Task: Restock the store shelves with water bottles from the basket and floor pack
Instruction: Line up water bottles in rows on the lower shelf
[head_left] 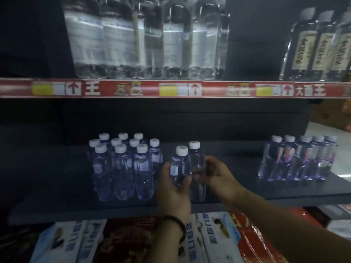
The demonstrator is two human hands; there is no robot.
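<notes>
My left hand (173, 188) grips a small white-capped water bottle (180, 166) above the dark middle shelf (57, 209). My right hand (218, 177) holds a second small bottle (197, 162) right beside it, standing at the shelf's front edge. To their left stands a cluster of several identical small bottles (123, 168). The basket and the floor pack are out of view.
A row of several bottles with coloured labels (298, 160) stands at the shelf's right end. Large bottles (144, 38) and dark-labelled bottles (321, 48) fill the upper shelf above a red price strip (171, 89). Packaged goods (218, 240) lie below the shelf.
</notes>
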